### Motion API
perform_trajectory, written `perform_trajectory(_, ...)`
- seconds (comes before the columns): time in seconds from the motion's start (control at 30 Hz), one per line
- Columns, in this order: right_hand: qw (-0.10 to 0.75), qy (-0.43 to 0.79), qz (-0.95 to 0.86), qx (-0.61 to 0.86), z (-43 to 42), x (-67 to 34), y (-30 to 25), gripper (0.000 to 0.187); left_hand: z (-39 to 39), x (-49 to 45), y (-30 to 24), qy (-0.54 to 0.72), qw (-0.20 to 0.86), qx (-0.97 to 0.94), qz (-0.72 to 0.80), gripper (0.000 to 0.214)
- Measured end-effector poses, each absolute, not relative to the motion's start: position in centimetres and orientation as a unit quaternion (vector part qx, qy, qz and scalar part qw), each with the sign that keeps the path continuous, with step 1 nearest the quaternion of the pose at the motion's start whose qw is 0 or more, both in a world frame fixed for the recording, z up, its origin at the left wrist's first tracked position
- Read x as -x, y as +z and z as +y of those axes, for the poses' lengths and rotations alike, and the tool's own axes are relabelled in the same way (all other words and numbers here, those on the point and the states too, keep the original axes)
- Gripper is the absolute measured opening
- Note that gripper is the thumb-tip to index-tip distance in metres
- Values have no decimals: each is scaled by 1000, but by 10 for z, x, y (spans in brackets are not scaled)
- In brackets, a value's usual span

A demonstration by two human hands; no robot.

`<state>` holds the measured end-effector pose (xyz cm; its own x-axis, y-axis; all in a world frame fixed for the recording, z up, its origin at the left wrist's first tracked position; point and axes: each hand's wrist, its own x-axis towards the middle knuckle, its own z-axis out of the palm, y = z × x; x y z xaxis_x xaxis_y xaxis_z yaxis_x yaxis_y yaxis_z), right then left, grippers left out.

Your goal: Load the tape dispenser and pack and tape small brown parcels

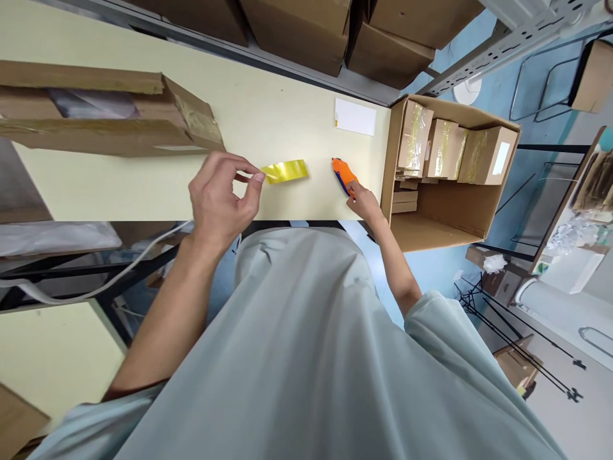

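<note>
My left hand (223, 198) hovers over the front edge of the pale yellow table (143, 185), thumb and forefinger pinched on one end of a shiny yellow strip of tape (286, 170). My right hand (366, 203) reaches to the table's right end, its fingertips touching the near end of an orange and blue box cutter (343, 174) that lies on the table. The fingers of that hand are mostly hidden behind its back.
A long opened cardboard box (96, 115) lies at the left. A large open carton (433, 220) with several small taped boxes (445, 147) stands off the table's right end. A white card (355, 117) lies at the back. Cartons sit on a shelf behind.
</note>
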<state>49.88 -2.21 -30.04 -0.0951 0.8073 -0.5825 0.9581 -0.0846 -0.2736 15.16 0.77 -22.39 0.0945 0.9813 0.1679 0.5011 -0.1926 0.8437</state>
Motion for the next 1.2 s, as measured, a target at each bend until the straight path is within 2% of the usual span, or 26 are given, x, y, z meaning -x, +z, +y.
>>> perform_trajectory(0.33, 108, -365, 668, -640, -11, -500, -294, 38, 17, -150, -216, 325, 348, -693, 541, 45)
perform_trajectory(0.73, 182, -311, 696, -621, -13, -503, -303, 47, 18, -152, -220, 314, 334, -718, 524, 41)
perform_trajectory(0.87, 135, -298, 690, -646, -26, -498, -314, 36, 19, -151, -222, 322, 339, -709, 527, 38)
perform_trajectory(1.0, 88, -288, 627, -719, -32, -485, -332, 61, 21, -156, -215, 324, 348, -705, 526, 33)
perform_trajectory(1.2, -74, -317, 595, -735, -37, -481, -340, 48, 22, -178, -205, 296, 351, -729, 507, 28)
